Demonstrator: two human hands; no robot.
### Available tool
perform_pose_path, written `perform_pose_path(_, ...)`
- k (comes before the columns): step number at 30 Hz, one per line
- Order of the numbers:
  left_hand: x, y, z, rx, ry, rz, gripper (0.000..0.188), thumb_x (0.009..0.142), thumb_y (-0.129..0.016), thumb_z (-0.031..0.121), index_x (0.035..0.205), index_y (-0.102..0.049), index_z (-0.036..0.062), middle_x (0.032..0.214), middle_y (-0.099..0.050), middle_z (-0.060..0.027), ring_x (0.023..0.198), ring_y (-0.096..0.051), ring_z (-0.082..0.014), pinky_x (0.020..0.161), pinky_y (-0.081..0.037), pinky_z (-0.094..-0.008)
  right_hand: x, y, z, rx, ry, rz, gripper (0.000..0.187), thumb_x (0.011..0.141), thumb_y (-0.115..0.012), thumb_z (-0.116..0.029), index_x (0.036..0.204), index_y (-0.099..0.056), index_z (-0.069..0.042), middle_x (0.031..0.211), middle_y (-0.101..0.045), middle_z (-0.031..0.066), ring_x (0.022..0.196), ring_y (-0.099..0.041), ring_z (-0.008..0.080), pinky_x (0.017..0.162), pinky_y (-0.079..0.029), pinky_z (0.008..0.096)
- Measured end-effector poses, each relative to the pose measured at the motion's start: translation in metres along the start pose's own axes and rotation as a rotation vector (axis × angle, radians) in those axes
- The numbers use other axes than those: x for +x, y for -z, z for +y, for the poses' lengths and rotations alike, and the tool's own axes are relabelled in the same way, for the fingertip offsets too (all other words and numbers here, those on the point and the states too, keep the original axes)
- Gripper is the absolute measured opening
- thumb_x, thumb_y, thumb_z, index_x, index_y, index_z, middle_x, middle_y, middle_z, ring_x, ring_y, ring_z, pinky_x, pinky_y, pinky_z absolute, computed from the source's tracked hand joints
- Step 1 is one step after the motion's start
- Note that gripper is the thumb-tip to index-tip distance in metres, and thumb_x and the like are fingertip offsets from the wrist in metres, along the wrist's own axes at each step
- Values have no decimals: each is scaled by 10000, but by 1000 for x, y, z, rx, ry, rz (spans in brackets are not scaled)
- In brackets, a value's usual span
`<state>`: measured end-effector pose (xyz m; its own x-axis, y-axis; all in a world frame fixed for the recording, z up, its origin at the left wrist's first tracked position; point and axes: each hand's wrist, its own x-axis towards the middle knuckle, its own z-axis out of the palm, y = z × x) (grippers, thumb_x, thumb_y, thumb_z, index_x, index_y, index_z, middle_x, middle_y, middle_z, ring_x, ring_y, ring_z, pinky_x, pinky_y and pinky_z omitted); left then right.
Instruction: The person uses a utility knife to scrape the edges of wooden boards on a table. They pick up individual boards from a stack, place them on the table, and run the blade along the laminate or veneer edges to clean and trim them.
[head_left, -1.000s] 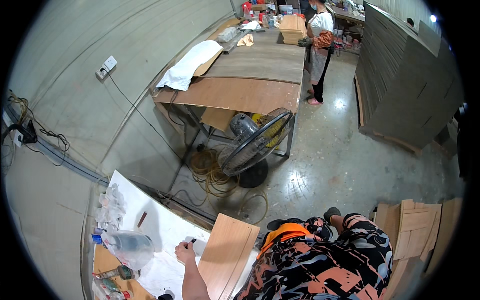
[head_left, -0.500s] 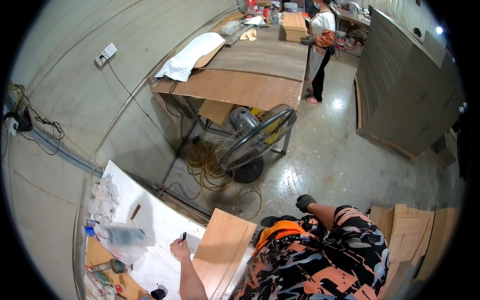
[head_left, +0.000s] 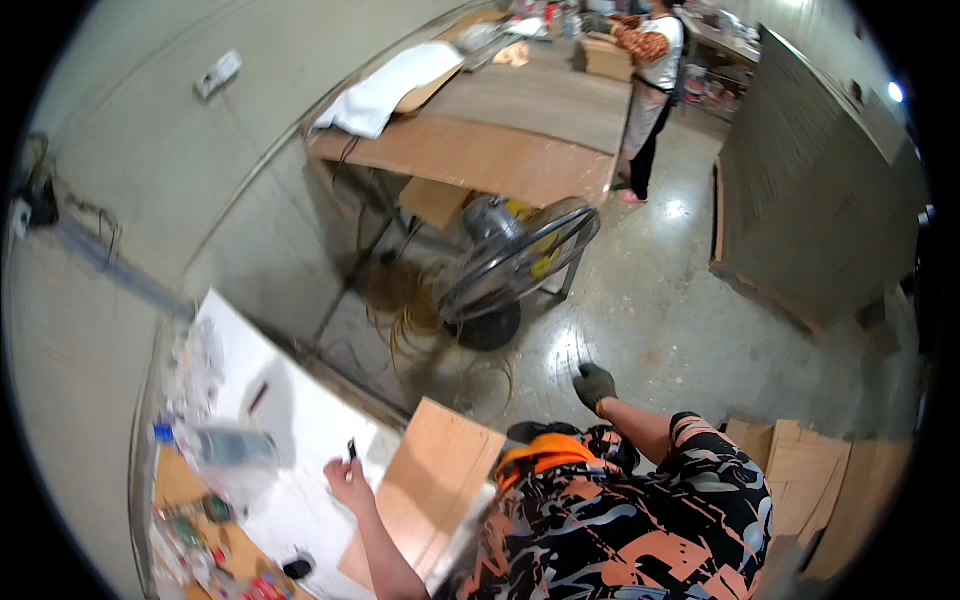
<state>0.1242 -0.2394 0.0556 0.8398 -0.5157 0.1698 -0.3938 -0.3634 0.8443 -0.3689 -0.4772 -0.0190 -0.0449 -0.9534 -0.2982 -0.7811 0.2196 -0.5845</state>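
Observation:
My bare left hand (head_left: 347, 482) is closed on a small black stick-like tool (head_left: 352, 450), which sticks up from the fingertips; its kind is too small to tell. The hand is above a white-covered bench (head_left: 330, 420), beside a wood-grain panel (head_left: 440, 465) with a routed line along one side. My right hand (head_left: 595, 387), in a dark glove, hangs over the floor in front of me, apart from the bench. Its fingers look curled together, and nothing shows in them. An orange cloth (head_left: 550, 452) lies at the waist of my patterned clothing.
Bottles and a clear jug (head_left: 238, 447) crowd the bench's left side. A floor fan (head_left: 520, 260) stands by a wooden table (head_left: 450, 150), with coiled hose (head_left: 405, 325) beside it. A co-worker (head_left: 655, 90) stands at the table. Stacked dark panels (head_left: 820, 190) and wooden boards (head_left: 800, 475) are right.
My left hand has shifted slightly left and up with the black tool. The gloved right hand has swung a little forward and left. The co-worker's arms have moved over the board stack.

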Motion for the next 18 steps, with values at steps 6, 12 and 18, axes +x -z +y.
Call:
perform_pose_path(6,-84,-13,118,-462,502,-371,417,761,-802,101,1108,-591,4,1031,-626,-118,911,-617,-206,782,-487,-312,-54,19,-198,169,990,-238,553,837,-722,-247,1332,-572,-53,1299,-623,165,1127,-634,340,954,-526,419)
perform_pose_path(12,-180,4,116,-696,743,-302,551,782,-761,-3,1235,-451,44,877,-667,-117,892,-661,-192,777,-504,-304,-159,-12,-244,-89,1679,-767,582,733,-728,-186,1288,-603,-61,1236,-632,193,1121,-615,372,994,-483,441)
perform_pose_path(18,-198,28,124,-687,894,-220,484,761,-772,-24,1156,-496,24,824,-683,-98,772,-659,-154,670,-520,-282,-172,-50,-244,-290,1912,-970,454,738,-745,-259,1129,-642,-55,1051,-687,138,935,-664,334,805,-522,450)
